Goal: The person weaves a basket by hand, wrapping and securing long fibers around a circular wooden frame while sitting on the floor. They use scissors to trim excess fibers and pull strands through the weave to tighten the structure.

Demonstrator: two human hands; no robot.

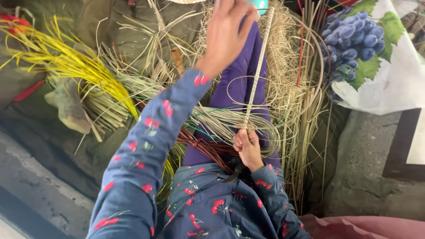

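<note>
On lap: right hand [248, 148] pinches woven strip [258, 71], left hand [226, 33] up.

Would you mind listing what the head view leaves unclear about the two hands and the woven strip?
- Left hand: fingertips cut off by the top edge, so its grip is unseen.
- Woven strip: upper end runs out of frame.
- Right hand: curled fingers hide what it pinches at the strip's base.
- Dark tool: mostly covered by the cherry-print sleeve.

I see an informal weaving workplace: straw bundles [287, 88], yellow dyed fibres [75, 66] heaped over a rough concrete floor [372, 168].
</note>
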